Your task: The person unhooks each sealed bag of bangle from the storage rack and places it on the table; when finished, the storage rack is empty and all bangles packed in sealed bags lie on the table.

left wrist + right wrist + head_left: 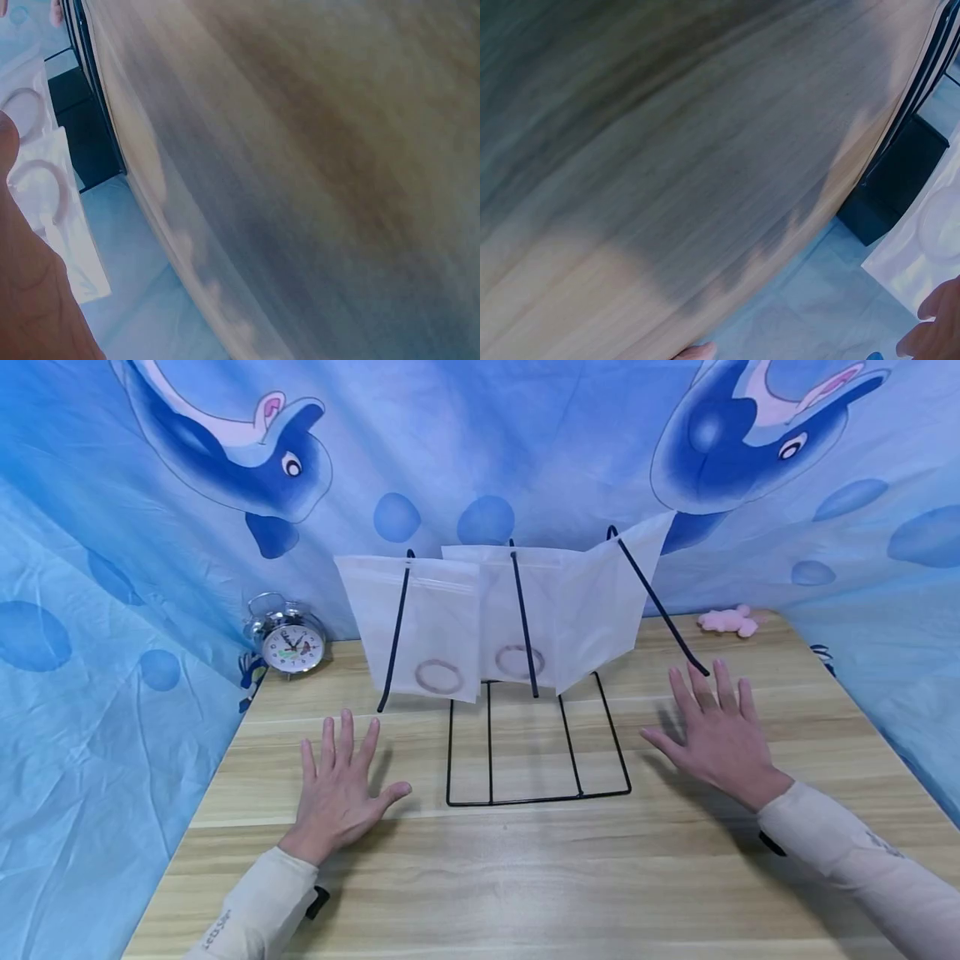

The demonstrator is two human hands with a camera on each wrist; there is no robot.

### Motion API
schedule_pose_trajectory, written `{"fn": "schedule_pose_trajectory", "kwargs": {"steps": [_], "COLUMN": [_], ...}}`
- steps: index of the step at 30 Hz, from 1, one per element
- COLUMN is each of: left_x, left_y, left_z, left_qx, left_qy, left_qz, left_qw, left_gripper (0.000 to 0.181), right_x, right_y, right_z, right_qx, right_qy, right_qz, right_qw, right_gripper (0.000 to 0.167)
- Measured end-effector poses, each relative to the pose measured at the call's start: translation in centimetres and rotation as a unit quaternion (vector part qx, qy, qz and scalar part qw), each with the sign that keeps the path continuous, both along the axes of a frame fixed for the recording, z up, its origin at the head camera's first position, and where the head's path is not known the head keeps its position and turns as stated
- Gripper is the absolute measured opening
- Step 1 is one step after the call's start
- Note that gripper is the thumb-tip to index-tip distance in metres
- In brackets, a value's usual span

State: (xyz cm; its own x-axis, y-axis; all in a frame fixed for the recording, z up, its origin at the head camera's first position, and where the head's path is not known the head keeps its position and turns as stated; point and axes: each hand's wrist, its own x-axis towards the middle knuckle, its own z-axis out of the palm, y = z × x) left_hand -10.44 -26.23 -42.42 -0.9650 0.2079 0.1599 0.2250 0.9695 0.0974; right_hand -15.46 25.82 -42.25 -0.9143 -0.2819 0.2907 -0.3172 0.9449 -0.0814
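Note:
A black wire rack [540, 800] stands mid-table, with three slanting prongs through frosted zip bags. Inside the left bag [390, 610] shows a thin reddish-brown ring [417, 677]; a similar one lies in the middle bag [536, 585]. Whether the right bag [607, 610] holds anything cannot be made out. My left hand [341, 789], palm down with fingers spread, is left of the rack base and holds nothing. On the other side my right hand [716, 735] is likewise spread and without anything in it. Its fingertips appear beside the right prong's tip; contact is unclear.
A twin-bell alarm clock [293, 647] stands at the table's back left. Near the back right corner lies a small pink toy [727, 620]. Blue dolphin-patterned cloth [480, 452] hangs behind the wooden table. The right wrist view shows a dark block [900, 180] by a bag.

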Motion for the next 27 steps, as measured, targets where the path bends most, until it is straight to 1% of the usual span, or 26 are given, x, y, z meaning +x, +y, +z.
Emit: {"fn": "schedule_pose_trajectory", "kwargs": {"steps": [4, 7, 9, 12, 14, 16, 19, 22, 24, 27], "left_x": [0.0, 0.0, -0.1, -0.2, -0.3, -0.5, -1.2, -2.0, -2.5, -3.3], "left_y": [0.0, 0.1, 0.3, 1.0, 1.6, 2.2, 3.3, 4.6, 5.5, 6.7], "left_z": [0.0, 0.1, 0.1, 0.0, 0.1, 0.3, 0.8, 1.4, 1.6, 1.8], "left_qx": [0.0, -0.001, 0.0, 0.014, 0.031, 0.055, 0.101, 0.147, 0.166, 0.181], "left_qy": [-0.001, -0.013, -0.028, -0.061, -0.08, -0.091, -0.112, -0.141, -0.163, -0.202], "left_qz": [0.001, 0.005, 0.009, 0.011, 0.013, 0.015, 0.027, 0.041, 0.044, 0.045], "left_qw": [1.0, 0.9999, 0.9996, 0.998, 0.9962, 0.9942, 0.9883, 0.978, 0.9715, 0.9616], "left_gripper": [0.101, 0.101, 0.1, 0.099, 0.098, 0.097, 0.09, 0.077, 0.067, 0.058], "right_x": [0.0, -0.1, -0.1, -0.1, -0.1, -0.1, -0.1, -0.2, -0.3, -0.4], "right_y": [0.0, 0.1, 0.1, 0.1, 0.0, 0.0, -0.1, 0.0, 0.0, 0.0], "right_z": [0.0, 0.1, 0.2, 0.1, 0.3, 0.4, 0.7, 1.0, 1.2, 1.5], "right_qx": [0.001, 0.001, 0.001, 0.003, 0.005, 0.007, 0.006, 0.006, 0.008, 0.008], "right_qy": [0.002, 0.005, 0.007, 0.006, 0.003, 0.002, -0.002, -0.007, -0.012, -0.013], "right_qz": [0.002, 0.003, 0.004, 0.004, 0.005, 0.007, 0.009, 0.008, 0.007, 0.011], "right_qw": [1.0, 1.0, 1.0, 1.0, 1.0, 1.0, 0.9999, 0.9999, 0.9999, 0.9998], "right_gripper": [0.096, 0.095, 0.095, 0.095, 0.094, 0.094, 0.092, 0.09, 0.09, 0.09]}}
